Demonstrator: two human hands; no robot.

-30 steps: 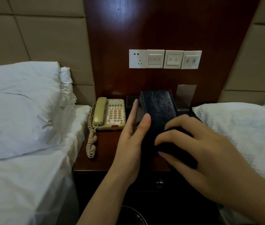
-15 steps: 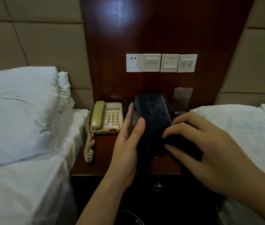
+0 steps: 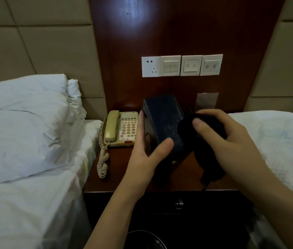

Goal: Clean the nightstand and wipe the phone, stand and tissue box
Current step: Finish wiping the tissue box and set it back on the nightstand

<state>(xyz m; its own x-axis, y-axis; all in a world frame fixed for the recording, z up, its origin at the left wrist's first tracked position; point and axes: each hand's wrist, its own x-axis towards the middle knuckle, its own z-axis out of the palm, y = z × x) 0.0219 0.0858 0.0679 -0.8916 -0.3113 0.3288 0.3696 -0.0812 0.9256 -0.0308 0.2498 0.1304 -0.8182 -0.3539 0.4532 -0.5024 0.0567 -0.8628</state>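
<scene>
A dark leather tissue box (image 3: 161,121) is tilted up above the wooden nightstand (image 3: 117,178). My left hand (image 3: 147,159) grips its left side, thumb across the near face. My right hand (image 3: 226,141) holds a bunched dark cloth (image 3: 206,155) against the box's right side; the cloth's tail hangs down toward the nightstand top. A cream corded phone (image 3: 121,129) sits at the back left of the nightstand, its coiled cord (image 3: 102,159) trailing forward. A small stand behind the box is mostly hidden.
White-sheeted beds flank the nightstand: pillows (image 3: 21,126) on the left, a bedspread (image 3: 275,141) on the right. A row of switches and a socket (image 3: 181,65) sits on the wooden wall panel. A drawer knob (image 3: 179,203) and a dark bin rim (image 3: 142,239) lie below.
My right hand with the cloth has shifted from the box's top to its right side. The box is turned more to the left in my left hand.
</scene>
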